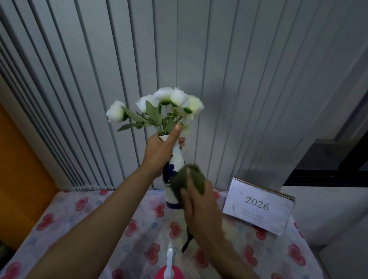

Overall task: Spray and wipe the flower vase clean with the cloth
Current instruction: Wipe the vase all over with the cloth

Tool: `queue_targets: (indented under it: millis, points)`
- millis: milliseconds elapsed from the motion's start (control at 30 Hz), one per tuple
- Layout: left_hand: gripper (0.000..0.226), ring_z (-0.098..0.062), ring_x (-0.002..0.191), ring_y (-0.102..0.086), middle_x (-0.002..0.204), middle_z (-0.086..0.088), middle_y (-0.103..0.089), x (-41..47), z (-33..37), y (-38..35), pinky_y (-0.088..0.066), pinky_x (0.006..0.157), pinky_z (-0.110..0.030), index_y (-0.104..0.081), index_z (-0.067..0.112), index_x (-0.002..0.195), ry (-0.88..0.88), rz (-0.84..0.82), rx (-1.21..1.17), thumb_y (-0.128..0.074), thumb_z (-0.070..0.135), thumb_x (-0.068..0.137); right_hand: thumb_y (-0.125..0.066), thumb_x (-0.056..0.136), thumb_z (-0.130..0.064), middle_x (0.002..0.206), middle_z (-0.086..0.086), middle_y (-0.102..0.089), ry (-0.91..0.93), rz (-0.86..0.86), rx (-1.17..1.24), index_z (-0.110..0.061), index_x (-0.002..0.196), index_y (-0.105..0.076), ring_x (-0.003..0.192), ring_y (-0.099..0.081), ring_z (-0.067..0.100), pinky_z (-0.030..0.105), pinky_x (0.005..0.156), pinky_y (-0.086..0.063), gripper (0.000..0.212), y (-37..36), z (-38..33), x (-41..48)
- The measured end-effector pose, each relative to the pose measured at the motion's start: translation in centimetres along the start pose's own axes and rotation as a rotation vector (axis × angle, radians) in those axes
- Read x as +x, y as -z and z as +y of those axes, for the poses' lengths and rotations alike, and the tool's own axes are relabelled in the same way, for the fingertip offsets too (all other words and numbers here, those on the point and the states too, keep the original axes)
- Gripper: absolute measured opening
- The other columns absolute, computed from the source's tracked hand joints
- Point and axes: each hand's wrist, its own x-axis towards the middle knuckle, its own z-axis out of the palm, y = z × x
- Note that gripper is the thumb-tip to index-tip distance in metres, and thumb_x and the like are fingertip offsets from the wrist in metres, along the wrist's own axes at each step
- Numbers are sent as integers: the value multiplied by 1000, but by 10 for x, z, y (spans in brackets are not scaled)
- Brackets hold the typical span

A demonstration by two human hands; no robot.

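Observation:
A white vase with blue markings [176, 160] holds white artificial flowers [165, 107]; its base is near the back of the table. My left hand [160, 153] grips the vase around its neck, thumb pointing up. My right hand [199, 208] holds a green cloth [189, 179] and presses it against the right side of the vase's body. A pink spray bottle with a white nozzle [169, 274] stands untouched at the table's front edge, below my right forearm.
The table carries a cloth with red hearts [97, 227]. A white 2026 desk calendar [259, 208] stands at the back right. Grey vertical blinds [141, 48] hang right behind the vase. An orange wall [7, 165] lies to the left.

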Motion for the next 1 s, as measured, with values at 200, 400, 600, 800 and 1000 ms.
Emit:
queue_targets:
  millis: [200, 400, 600, 800, 1000]
  points:
    - [48, -30, 93, -76, 93, -16, -80, -5, -2, -3, -62, 86, -44, -75, 10, 101, 12, -39, 28, -73, 55, 83, -2, 100, -59, 141, 13, -44, -49, 42, -55, -30, 154, -28, 115, -55, 21, 34, 89, -56, 67, 0, -12, 10]
    - [69, -28, 90, -75, 91, -13, -78, -10, -2, -9, -61, 85, -41, -76, 3, 99, 26, -102, 35, -70, 68, 76, -19, 103, -51, 102, 0, -55, -157, -1, 35, -44, 141, -38, 86, -58, 17, 34, 72, -51, 43, 25, -7, 91]
    - [58, -31, 91, -75, 97, -21, -78, 1, 14, -12, -61, 86, -43, -74, 1, 109, -18, -35, -56, -72, 54, 85, -29, 100, -53, 103, 3, -58, -256, -64, 449, -19, 116, -54, 86, -61, 5, 17, 67, -51, 45, 9, 0, 49]
    - [50, -33, 94, -76, 101, -23, -77, 5, 19, -16, -59, 92, -46, -67, 0, 117, -35, -61, -128, -65, 45, 95, -44, 88, -67, 135, 0, -60, -628, -156, 1082, -36, 145, -42, 116, -64, 21, 46, 97, -55, 65, -5, 12, 23]
    - [50, -28, 88, -72, 102, -21, -76, 4, 29, -26, -61, 88, -43, -65, 1, 111, -11, -184, -151, -57, 49, 97, -60, 93, -53, 135, 27, -56, -715, -110, 1430, -18, 143, -48, 120, -54, 53, 69, 101, -42, 62, 4, 17, 36]
